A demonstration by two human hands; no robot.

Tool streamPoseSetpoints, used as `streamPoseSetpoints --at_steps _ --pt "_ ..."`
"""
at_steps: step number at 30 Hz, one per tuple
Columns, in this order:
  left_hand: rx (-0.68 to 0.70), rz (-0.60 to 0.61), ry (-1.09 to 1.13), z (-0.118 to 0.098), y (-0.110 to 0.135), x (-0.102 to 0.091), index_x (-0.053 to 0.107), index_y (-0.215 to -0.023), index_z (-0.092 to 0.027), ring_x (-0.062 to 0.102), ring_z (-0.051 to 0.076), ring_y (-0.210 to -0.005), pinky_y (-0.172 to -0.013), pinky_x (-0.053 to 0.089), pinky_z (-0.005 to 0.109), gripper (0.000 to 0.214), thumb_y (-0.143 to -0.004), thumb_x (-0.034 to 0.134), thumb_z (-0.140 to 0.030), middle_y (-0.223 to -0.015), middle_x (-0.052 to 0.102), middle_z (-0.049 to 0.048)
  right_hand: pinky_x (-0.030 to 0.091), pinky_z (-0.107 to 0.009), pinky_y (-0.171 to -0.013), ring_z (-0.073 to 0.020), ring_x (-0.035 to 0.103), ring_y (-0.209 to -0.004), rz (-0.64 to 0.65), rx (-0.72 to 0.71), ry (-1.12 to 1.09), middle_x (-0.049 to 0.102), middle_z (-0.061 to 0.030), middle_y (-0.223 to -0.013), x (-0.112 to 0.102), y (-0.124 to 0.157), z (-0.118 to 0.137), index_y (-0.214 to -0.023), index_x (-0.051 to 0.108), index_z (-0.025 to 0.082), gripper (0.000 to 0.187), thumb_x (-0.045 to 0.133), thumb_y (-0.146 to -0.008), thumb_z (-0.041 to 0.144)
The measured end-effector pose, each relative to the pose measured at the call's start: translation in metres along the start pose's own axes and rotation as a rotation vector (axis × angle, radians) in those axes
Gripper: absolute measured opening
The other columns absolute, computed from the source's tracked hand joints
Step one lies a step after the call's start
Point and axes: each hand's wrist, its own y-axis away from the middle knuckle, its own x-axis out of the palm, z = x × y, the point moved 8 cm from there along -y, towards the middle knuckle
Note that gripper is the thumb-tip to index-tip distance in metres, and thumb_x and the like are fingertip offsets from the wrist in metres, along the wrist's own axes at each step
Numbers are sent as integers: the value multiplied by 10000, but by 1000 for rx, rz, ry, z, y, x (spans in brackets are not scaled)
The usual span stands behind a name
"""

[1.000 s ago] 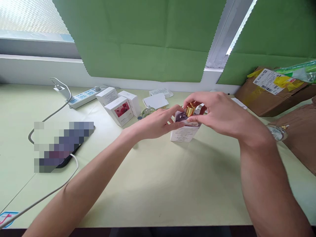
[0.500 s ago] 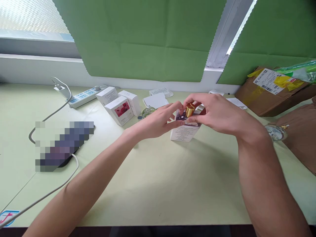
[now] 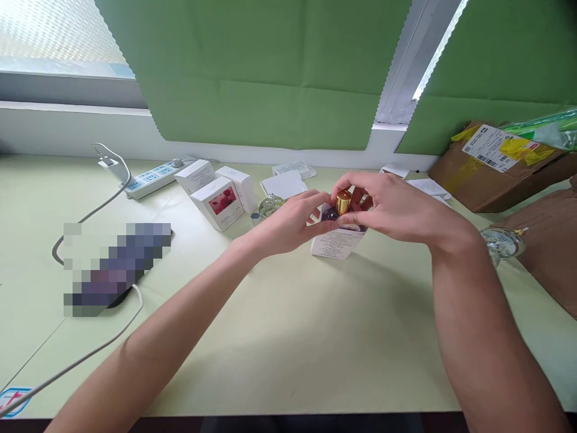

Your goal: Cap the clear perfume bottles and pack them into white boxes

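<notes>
R hand (image 3: 388, 205) curled round gold-capped btl (image 3: 343, 204) at top of wht box (image 3: 334, 246); L hand (image 3: 292, 222) part-closed, hold unclear.

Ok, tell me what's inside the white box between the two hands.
A gold cap shows above something dark and glossy at the top of the white box, between the left hand and right hand. Hands and box walls hide anything lower down.

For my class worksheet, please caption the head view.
Right hand at a gold cap, left hand beside it, above a white box.
</notes>
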Motion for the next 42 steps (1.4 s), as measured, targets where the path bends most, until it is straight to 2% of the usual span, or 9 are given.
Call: streamPoseSetpoints --at_steps 5,9,13,16,19,23,31,36,42 --pt "-12 -17 -52 3 0 1 530 -1195 -245 612 191 -962 -816 502 347 310 -1010 417 -468 -1174 567 77 446 -324 -602 -233 664 -805 -36 74 133 722 -41 -967 -13 12 -7 -973 699 280 175 688 -814 353" --pt "-22 -41 -22 9 0 -1 518 -1156 -231 586 193 -967 -821 504 351 299 -1010 414 -469 -1165 548 83 417 -321 -579 -210 643 -703 81 163 229 723 -35 -829 -6 15 -21 -827 731 254 149 638 -846 369" --pt "-6 -37 -3 6 1 -3 539 -1140 -232 569 175 -964 -821 494 327 264 -1014 429 -436 -1181 543 73 421 -326 -626 -216 638 -760 -47 121 277 743 -39 -887 -15 9 -17 -905 773 268 185 619 -859 360" --pt "4 -42 -20 2 1 -5 558 -1132 -240 569 162 -956 -806 479 305 234 -1015 445 -408 -1195 541 60 375 -309 -598 -177 577 -641 -57 122 354 701 -10 -717 -15 6 -14 -932 798 301 208 615 -866 376" --pt "8 -44 -27 0 1 -6 566 -1131 -237 576 160 -960 -814 472 305 218 -1015 457 -386 -1198 542 60 308 -294 -553 -139 504 -534 -5 210 413 607 15 -571 -11 7 -16 -921 803 305 213 604 -876 365" --pt "10 -39 -33 0 1 -5 567 -1161 -236 582 163 -957 -813 473 312 228 -1012 465 -375 -1202 542 67 292 -296 -550 -133 493 -531 -7 256 415 594 11 -573 -7 7 -16 -855 796 291 225 588 -897 365" --pt "-38 0 -58 3 0 -2 579 -1171 -239 594 179 -931 -725 488 302 265 -975 514 -406 -1228 548 71 316 -298 -572 -151 523 -605 83 199 320 565 -16 -630 0 5 -21 -680 742 241 335 593 -901 444" --pt "-24 0 -75 0 1 -2 594 -1140 -228 582 164 -876 -739 477 310 261 -997 465 -403 -1207 557 73 392 -299 -649 -186 608 -763 125 158 309 655 -35 -792 2 6 -22 -735 766 268 309 569 -908 431" --pt "-24 -8 -108 -3 1 -3 604 -1068 -217 562 155 -835 -700 455 293 226 -982 495 -395 -1098 569 59 464 -324 -704 -212 648 -859 -143 54 239 705 -51 -1107 -15 11 7 -1150 722 289 353 604 -878 481"
